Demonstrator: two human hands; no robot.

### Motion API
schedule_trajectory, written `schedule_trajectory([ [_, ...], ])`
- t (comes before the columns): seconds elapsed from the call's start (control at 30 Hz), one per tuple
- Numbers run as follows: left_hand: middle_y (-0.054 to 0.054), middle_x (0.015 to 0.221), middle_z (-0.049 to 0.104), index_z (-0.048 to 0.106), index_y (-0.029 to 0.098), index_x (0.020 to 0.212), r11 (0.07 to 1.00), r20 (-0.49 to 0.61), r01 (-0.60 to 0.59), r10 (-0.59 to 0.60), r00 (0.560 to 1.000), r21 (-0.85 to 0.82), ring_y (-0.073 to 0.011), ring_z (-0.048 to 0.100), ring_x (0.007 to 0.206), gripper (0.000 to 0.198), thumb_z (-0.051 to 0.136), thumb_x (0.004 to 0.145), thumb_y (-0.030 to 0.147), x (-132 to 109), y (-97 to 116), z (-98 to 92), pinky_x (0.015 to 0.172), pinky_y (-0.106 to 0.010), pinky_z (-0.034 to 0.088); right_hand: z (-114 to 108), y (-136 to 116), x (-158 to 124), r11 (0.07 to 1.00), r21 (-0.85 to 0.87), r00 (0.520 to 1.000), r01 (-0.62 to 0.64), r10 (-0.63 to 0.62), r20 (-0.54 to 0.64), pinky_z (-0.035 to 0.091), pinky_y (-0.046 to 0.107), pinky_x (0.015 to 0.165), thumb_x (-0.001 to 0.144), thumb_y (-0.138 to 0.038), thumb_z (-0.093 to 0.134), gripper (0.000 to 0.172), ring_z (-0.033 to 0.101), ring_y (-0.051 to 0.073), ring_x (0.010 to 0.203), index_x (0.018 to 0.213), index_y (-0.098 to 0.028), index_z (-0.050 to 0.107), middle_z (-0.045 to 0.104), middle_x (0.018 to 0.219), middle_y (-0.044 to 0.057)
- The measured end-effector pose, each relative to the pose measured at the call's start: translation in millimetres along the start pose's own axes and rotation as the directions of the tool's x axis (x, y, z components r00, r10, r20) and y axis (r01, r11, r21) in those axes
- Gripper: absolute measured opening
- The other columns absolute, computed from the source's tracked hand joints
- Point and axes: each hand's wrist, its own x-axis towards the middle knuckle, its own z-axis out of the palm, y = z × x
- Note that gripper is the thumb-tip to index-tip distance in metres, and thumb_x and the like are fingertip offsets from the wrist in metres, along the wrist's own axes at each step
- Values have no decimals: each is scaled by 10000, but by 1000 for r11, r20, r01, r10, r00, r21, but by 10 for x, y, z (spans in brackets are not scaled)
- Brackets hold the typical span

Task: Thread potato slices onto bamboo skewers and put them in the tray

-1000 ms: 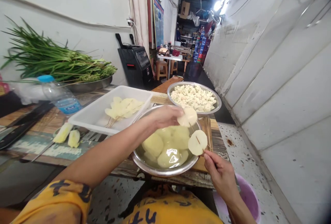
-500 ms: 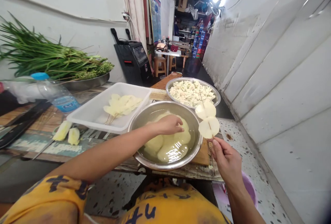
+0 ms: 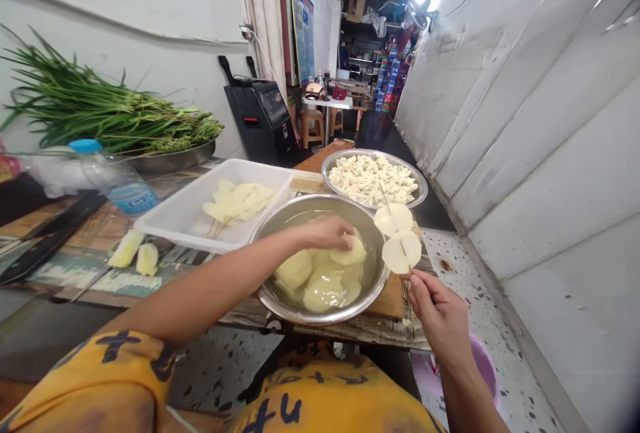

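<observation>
Your right hand [image 3: 435, 296] pinches a skewer [image 3: 384, 194], two slices [image 3: 393, 258] threaded just above that grip. Your left hand [image 3: 333, 232] is closed on a loose slice [image 3: 351, 252]; unthreaded slices [image 3: 295, 270] below it in the basin [image 3: 320, 319]. Left of both grips: tray [image 3: 173, 218], slices on sticks [image 3: 240, 201].

Pretty crowded scuffed, painted wooden table [image 3: 131, 288]: round silver metal bowl [image 3: 300, 315] at the near edge, translucent white rectangular plastic tub [image 3: 175, 233] farther left, wide silver metal basin [image 3: 421, 196] by the far right corner, blue-capped clear plastic bottle [image 3: 125, 190] toward the far left.
</observation>
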Motion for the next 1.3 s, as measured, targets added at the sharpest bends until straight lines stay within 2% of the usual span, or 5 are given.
schedule_trajectory([
  [0.17,-45,788,677,707,165,900,990,239,46,-13,971,-133,-150,593,672,267,577,740,334,-33,-88,-162,553,-208,416,-15,-7,20,999,32,1000,-15,16,-7,266,203,391,866,-364,529,270,339,88,432,948,-133,644,373,500,-61],
  [0.37,-97,1084,650,644,172,1098,978,-289,184,-149,946,100,-216,585,992,347,521,779,233,71,-109,-59,858,-297,436,-19,-18,35,999,37,1000,-2,2,9,267,202,400,871,-363,532,270,338,84,441,943,-128,643,378,502,-61],
  [0.7,-163,1396,376,553,235,1199,897,22,-6,-4,1000,441,-367,321,1258,545,641,664,182,79,49,266,945,-541,324,10,30,48,1000,19,999,2,-2,40,290,216,414,870,-375,530,294,375,101,456,978,-131,653,419,526,-44],
  [1.03,-42,716,632,596,134,808,675,-279,71,-395,875,-734,-138,593,640,236,692,682,309,87,-110,-185,643,-290,488,-56,33,6,995,-95,985,-2,19,170,300,220,432,888,-393,500,317,376,110,468,985,-132,651,407,530,-45],
  [1.3,0,640,598,623,123,730,659,-408,-44,-410,816,-751,-71,498,532,108,679,678,200,52,-73,-252,538,-205,413,-16,-9,-6,963,-248,954,108,-30,299,332,225,457,912,-381,449,337,417,126,490,971,-139,678,462,536,-20],
])
